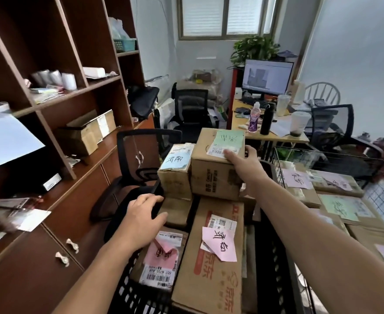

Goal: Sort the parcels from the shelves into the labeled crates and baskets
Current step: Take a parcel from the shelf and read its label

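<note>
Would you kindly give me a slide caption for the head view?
Right hand grips a green-labelled cardboard box atop parcels in a black crate; left hand rests on its rim.

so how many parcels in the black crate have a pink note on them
2. One small cardboard box with a crumpled pink note lies nearest, bottom left of the black plastic crate; one long cardboard box with a pink handwritten note lies beside it. Others may be hidden underneath.
</note>
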